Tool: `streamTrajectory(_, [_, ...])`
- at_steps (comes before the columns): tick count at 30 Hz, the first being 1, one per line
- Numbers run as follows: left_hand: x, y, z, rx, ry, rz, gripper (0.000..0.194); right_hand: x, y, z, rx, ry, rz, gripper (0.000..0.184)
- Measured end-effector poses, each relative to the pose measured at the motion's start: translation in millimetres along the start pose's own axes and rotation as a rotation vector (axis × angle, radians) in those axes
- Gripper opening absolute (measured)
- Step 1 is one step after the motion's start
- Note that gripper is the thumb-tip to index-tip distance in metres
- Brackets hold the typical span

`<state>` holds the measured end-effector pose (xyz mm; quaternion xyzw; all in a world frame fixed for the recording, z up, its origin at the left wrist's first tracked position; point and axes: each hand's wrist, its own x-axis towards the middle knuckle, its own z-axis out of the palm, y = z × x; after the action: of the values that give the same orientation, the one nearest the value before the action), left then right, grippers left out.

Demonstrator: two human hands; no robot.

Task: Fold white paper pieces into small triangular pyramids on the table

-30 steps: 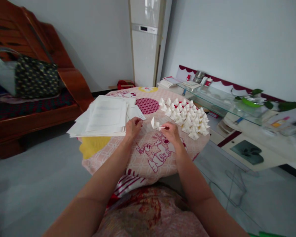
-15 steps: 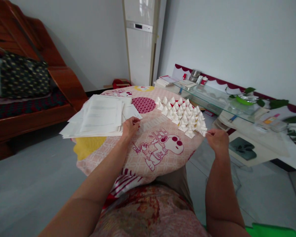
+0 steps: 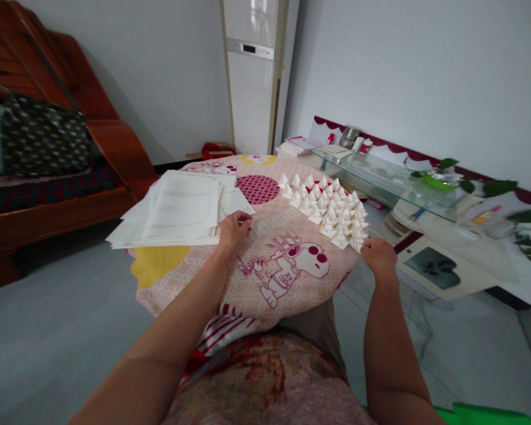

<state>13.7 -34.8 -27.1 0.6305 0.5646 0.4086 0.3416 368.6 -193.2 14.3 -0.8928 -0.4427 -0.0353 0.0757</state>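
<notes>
A round table under a pink cartoon-print cloth (image 3: 265, 283) stands in front of me. On its far right side lies a cluster of several small white folded paper triangles (image 3: 327, 203). My right hand (image 3: 377, 255) is at the cluster's near right corner, fingers pinched on a folded paper piece (image 3: 357, 244) that touches the others. A loose stack of white paper sheets (image 3: 177, 206) covers the table's left side. My left hand (image 3: 233, 227) rests at the stack's right edge, fingers curled on the corner of a sheet (image 3: 241, 206).
A wooden sofa (image 3: 48, 195) with a dark patterned bag (image 3: 44, 139) is at the left. A tall white air conditioner (image 3: 252, 77) stands behind the table. A low glass-topped cabinet (image 3: 398, 177) with books, jars and a green plant (image 3: 446, 171) runs along the right wall.
My right hand carried the folded piece from the table's middle out to the right, then in against the cluster's near right corner. My left hand stayed at the paper stack.
</notes>
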Motion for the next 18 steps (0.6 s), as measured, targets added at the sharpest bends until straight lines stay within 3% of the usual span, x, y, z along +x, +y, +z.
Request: streamTrajectory(18, [-0.6, -1.4, 1.0, 0.006, -0.001, -0.011, 0.025, 0.8, 4.9, -2.9, -0.024, -0.003, -0.069, 0.029])
